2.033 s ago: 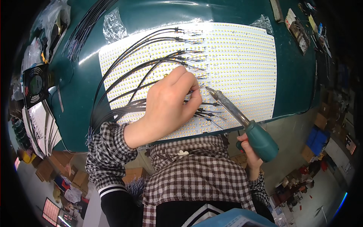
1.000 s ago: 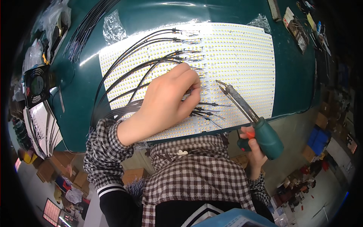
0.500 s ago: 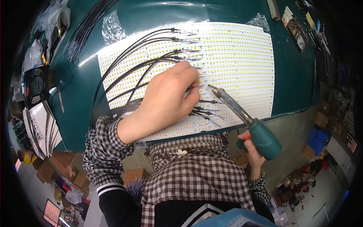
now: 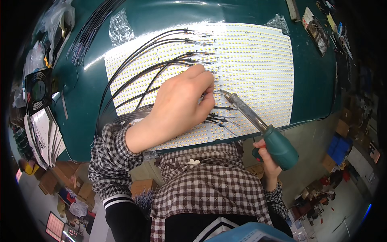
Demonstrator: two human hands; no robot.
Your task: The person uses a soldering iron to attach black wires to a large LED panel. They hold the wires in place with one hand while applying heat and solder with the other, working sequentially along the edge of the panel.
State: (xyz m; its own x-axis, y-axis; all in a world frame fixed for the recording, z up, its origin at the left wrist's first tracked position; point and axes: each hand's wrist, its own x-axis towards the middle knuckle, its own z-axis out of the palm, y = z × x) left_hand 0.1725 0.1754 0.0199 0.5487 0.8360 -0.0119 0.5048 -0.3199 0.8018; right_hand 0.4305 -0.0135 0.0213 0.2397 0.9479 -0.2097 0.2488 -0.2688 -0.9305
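My left hand [image 4: 177, 97] is over the middle of a white LED board [image 4: 258, 60], thumb and forefinger pinched together on a thin wire that is mostly hidden behind the fingers. In my right hand [image 4: 269, 161] is a soldering iron [image 4: 278, 145] with a green handle. Its tip slants up and left to the board's middle seam, just right of the pinching fingers. Whether tip and wire touch is too small to tell. Several black cables [image 4: 137, 50] arch over the board's left half, their stripped ends lying along the seam.
The board lies on a green tabletop [image 4: 80, 121]. A cable bundle [image 4: 94, 30] rests at the far left, with a small black fan [image 4: 39, 90] nearer. Clear tape [image 4: 121, 28] crosses the board's far left corner. A worn box [image 4: 314, 30] stands at the far right.
The soldering iron has shifted slightly left, its tip now closer to my left fingertips. My left hand has barely moved and keeps its pinch.
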